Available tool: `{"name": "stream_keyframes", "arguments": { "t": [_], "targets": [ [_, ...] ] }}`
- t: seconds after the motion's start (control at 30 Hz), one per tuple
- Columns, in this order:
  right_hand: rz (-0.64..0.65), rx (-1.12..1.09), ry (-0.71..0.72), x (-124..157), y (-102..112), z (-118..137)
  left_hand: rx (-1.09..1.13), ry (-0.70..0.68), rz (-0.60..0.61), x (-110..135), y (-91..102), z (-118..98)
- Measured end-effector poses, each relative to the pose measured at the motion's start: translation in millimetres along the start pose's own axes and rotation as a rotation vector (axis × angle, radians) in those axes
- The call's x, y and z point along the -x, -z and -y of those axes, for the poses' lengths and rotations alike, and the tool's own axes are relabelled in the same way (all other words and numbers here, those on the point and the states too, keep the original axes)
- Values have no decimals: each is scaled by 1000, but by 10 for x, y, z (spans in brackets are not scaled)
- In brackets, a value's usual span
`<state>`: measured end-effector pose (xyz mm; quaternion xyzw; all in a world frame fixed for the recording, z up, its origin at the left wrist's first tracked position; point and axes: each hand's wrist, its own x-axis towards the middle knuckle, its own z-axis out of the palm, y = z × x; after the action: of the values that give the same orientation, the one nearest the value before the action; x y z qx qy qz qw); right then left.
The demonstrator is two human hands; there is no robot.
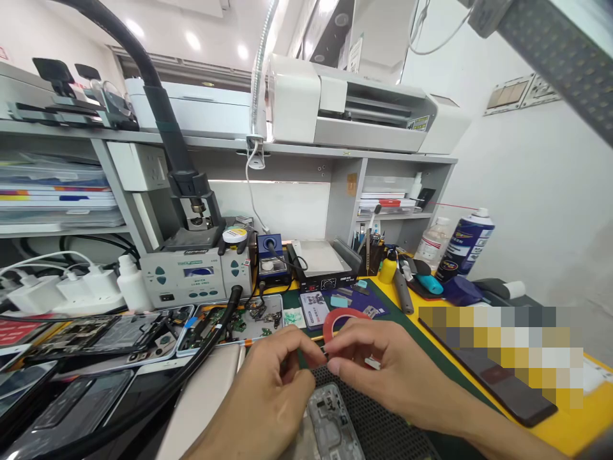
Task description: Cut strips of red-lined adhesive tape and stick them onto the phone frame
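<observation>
My left hand (272, 383) is closed with its fingers curled, and its fingertips meet those of my right hand (383, 361) over the mat. A tiny dark piece seems to be between the fingertips, too small to name. My right hand is closed in a pinch, and a small white-and-silver piece (372, 363) shows at its curled fingers. Below the hands lies an opened phone frame (332, 415), bare metal inside, partly hidden by my left hand. Just behind the fingertips is a red tape roll (328, 326).
A black perforated mat (383, 421) lies under the hands. A thick black hose (191, 364) crosses phones at left. Behind stand a soldering station (191, 275) and a heating plate (320, 262). A dark phone (479, 364) and a spray can (464, 246) are at right.
</observation>
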<state>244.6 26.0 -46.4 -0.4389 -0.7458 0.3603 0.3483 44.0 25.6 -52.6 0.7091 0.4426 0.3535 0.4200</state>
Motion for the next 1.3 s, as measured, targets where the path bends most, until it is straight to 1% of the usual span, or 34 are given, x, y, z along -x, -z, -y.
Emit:
{"name": "stream_keyframes", "arguments": {
  "t": [0.1, 0.2, 0.33, 0.63, 0.97, 1.2, 1.3],
  "targets": [
    [-12, 70, 47, -4, -13, -11, -65, -50, -4, 12, -22, -24],
    [-17, 93, 55, -11, -24, -17, -118, -98, -20, 25, -31, -51],
    [-35, 155, 91, -20, -36, -10, -137, -104, -28, 44, -29, -52],
    [-108, 278, 336, 9, -65, -99, -150, -100, -10, 36, -34, -41],
    [-128, 307, 396, 11, -81, -96, -96, -85, -4, 27, -40, -29],
    [-160, 340, 544, -19, -96, -135, 9, -29, -5, -10, -28, -35],
    [-159, 346, 583, -28, -95, -124, 59, -10, 0, -10, -13, -22]
  ]
}}
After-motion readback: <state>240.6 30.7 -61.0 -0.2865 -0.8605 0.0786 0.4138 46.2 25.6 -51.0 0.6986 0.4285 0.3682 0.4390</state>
